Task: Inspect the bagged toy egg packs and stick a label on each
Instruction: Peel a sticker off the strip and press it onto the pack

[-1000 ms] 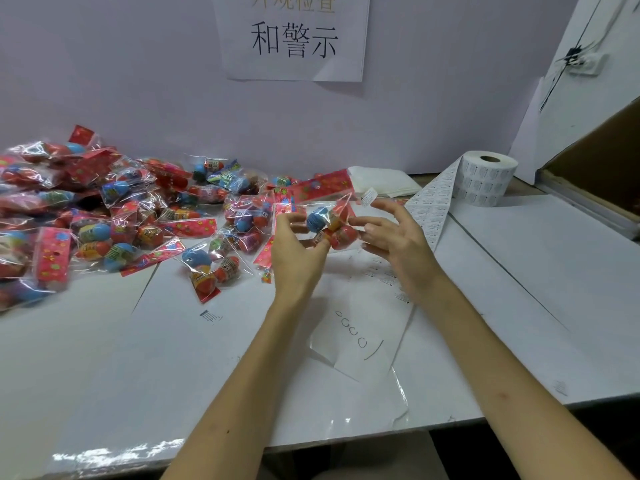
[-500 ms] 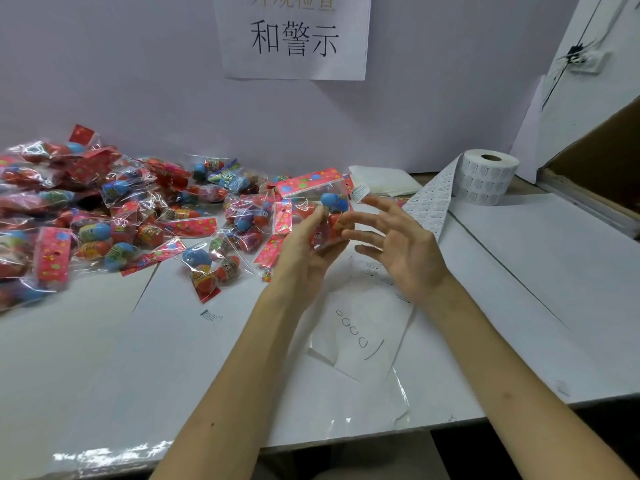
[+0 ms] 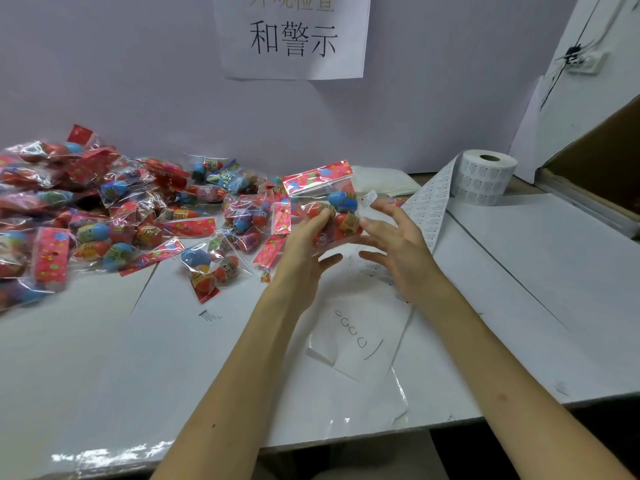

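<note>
Head view — white table (image 3: pixel 554 271), lilac wall (image 3: pixel 121 81), paper sign (image 3: pixel 294 39) — label roll (image 3: pixel 485 178) right.

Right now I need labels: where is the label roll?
Head view: the label roll stands far right on the table, beside the cardboard box, its strip trailing toward the right hand.
</note>
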Demonstrator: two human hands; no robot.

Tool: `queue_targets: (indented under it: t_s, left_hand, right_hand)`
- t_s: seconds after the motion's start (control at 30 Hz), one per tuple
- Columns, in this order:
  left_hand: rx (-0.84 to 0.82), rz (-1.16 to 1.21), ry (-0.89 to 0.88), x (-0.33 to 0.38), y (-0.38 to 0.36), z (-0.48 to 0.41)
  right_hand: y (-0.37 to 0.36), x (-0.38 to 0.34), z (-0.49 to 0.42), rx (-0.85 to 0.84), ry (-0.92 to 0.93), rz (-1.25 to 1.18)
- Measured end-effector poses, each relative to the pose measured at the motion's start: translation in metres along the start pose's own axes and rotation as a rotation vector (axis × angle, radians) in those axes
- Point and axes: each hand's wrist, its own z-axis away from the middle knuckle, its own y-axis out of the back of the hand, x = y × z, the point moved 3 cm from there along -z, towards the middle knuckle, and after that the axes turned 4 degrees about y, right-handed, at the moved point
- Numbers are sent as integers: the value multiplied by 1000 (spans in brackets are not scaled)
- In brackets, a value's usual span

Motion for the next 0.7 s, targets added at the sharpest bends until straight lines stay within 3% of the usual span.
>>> queue_targets:
  t_s: [0.13, 0.3, 0.4, 0.53, 0.63, 0.7]
  left_hand:
    - [38, -96, -30, 0, 0, 1]
    - [280, -249, -59, -7, 6, 1]
    - [217, -315, -163, -6, 0, 1]
    - [18, -151, -87, -6, -15, 3]
    - [-29, -1, -62, -5, -10, 1]
    - [-23, 61, -60, -3, -3, 0]
  right_hand:
    - [2, 0, 0, 37, 28, -36]
    - [10, -2, -1, 255, 157, 44]
    - [13, -6, 1, 340, 297, 103]
    - [-1, -10, 5, 123, 399, 148]
    - [-8, -9, 6, -59, 301, 17]
    - [-7, -9, 5, -90, 207, -54]
